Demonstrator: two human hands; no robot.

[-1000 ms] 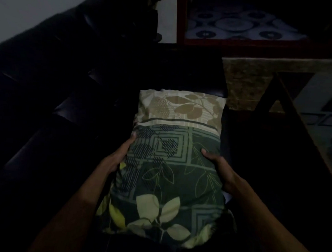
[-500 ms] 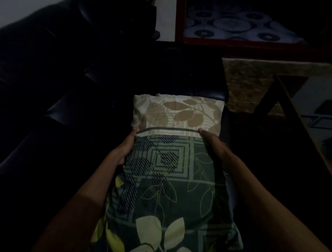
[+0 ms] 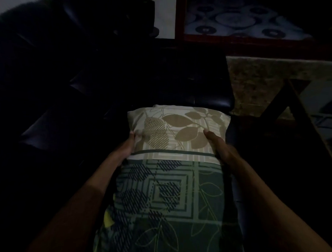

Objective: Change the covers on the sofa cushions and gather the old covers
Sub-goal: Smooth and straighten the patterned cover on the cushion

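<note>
Item: dark leather sofa [image 3: 71, 106]. We recorded its seat running from lower left toward the far armrest, glossy and creased, mostly lost in shadow. Lying directly on the seat we found one cushion [image 3: 175, 164], lengthwise, its far end beige with tan leaves, its near part green with leaf and square patterns. We could not make out further contents.

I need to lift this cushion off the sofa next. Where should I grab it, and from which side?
Grip the cushion by its two long side edges, one hand coming in from each side, as the left hand and right hand sit now. It lies flat, lengthwise away from you.
</note>
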